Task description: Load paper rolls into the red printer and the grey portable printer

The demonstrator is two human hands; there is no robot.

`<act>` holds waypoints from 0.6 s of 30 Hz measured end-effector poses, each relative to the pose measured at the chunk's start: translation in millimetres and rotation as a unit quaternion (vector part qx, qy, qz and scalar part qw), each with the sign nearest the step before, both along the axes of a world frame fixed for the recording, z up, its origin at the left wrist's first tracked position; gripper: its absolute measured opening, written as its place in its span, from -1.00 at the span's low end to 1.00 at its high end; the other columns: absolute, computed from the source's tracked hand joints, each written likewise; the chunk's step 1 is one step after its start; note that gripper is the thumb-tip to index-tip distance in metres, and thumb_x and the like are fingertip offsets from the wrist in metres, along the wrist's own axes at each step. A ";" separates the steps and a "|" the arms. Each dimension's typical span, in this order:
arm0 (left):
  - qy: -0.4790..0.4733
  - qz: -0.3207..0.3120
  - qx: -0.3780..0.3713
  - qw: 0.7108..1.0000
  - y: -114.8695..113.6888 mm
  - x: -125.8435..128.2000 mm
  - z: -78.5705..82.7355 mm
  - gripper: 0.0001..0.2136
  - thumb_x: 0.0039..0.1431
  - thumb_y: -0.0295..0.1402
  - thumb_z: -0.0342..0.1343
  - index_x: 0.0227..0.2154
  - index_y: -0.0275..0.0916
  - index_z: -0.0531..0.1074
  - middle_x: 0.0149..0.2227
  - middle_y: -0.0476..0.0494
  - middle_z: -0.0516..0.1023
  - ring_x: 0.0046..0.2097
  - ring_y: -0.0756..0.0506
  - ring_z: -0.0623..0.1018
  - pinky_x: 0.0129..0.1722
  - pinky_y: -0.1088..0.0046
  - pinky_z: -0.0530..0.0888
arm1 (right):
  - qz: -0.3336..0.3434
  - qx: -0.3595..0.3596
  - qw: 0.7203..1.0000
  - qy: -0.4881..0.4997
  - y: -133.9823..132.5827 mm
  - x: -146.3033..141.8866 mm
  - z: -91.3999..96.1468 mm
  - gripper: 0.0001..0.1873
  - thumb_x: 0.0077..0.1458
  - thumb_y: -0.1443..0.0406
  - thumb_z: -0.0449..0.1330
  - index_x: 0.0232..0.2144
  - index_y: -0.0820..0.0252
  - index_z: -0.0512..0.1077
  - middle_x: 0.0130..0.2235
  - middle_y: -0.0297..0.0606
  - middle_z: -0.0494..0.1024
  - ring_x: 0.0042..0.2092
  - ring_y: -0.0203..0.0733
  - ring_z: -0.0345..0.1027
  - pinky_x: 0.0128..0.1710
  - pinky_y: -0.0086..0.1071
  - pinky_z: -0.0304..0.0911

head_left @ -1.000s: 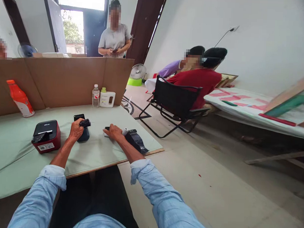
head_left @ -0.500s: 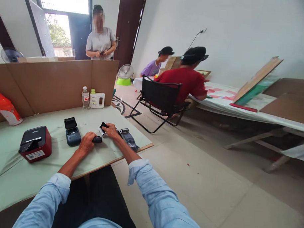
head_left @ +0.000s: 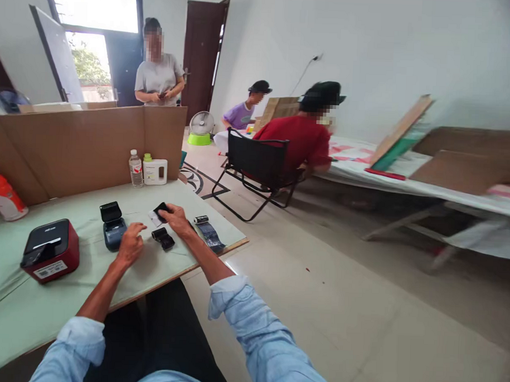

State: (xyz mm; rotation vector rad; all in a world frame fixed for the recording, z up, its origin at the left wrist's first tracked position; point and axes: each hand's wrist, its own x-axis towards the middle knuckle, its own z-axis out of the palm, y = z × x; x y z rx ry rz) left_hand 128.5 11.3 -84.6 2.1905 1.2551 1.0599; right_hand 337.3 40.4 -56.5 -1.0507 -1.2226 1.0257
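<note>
My right hand (head_left: 176, 219) pinches a small black piece (head_left: 163, 210) with a white part (head_left: 155, 218) under it; what kind of thing it is I cannot make out. My left hand (head_left: 131, 245) is empty, its fingers apart, beside a small dark blue label printer (head_left: 114, 233) whose lid stands up. Between my hands a small black roll (head_left: 163, 238) lies on the table with a short strip unwound. To the right of my right hand rests another roll with a longer dark printed strip (head_left: 211, 235), reaching toward the table's edge.
A red and black printer (head_left: 51, 251) stands at left on the green-covered table (head_left: 84, 296). An orange bottle (head_left: 4, 196), a clear bottle (head_left: 136, 170) and a white jug (head_left: 156, 172) stand before a cardboard screen (head_left: 81, 135). One person stands behind it; two sit at another table.
My left hand has let go of the black roll and drawn back left toward the small printer, its fingers now apart. My right hand keeps its hold. The view has shifted right.
</note>
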 end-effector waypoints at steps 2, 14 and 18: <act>-0.080 0.028 -0.055 0.995 2.0 -16.3 16.0 -0.58 0.13 -0.32 0.20 0.07 -0.23 0.57 0.08 -0.32 0.63 -0.14 -0.20 0.67 -0.21 0.21 0.64 | 0.053 0.019 0.998 0.025 -8.1 -18.0 -1.7 -0.69 -0.11 0.06 0.34 -0.48 0.14 0.42 -0.46 -0.43 0.41 -0.40 -0.28 0.27 -0.40 -0.41 0.23; -0.173 -0.030 -0.220 0.960 -27.2 -74.2 53.5 -0.32 -0.20 -0.05 0.51 0.02 -0.28 0.59 -0.12 -0.25 0.69 -0.21 -0.15 0.63 -0.36 0.41 0.53 | 0.164 -0.015 0.983 0.075 -44.5 -77.5 -7.4 -0.64 -0.12 0.05 0.44 -0.45 0.18 0.49 -0.47 -0.43 0.48 -0.39 -0.30 0.30 -0.38 -0.43 0.25; -0.175 -0.036 -0.227 0.958 -34.5 -81.4 52.7 -0.41 -0.17 -0.12 0.49 -0.05 -0.32 0.63 -0.25 -0.19 0.68 -0.31 -0.09 0.59 -0.38 0.42 0.50 | 0.174 -0.040 0.982 0.067 -48.1 -77.6 -8.6 -0.59 -0.17 0.00 0.46 -0.44 0.19 0.53 -0.45 -0.39 0.53 -0.38 -0.27 0.37 -0.39 -0.44 0.32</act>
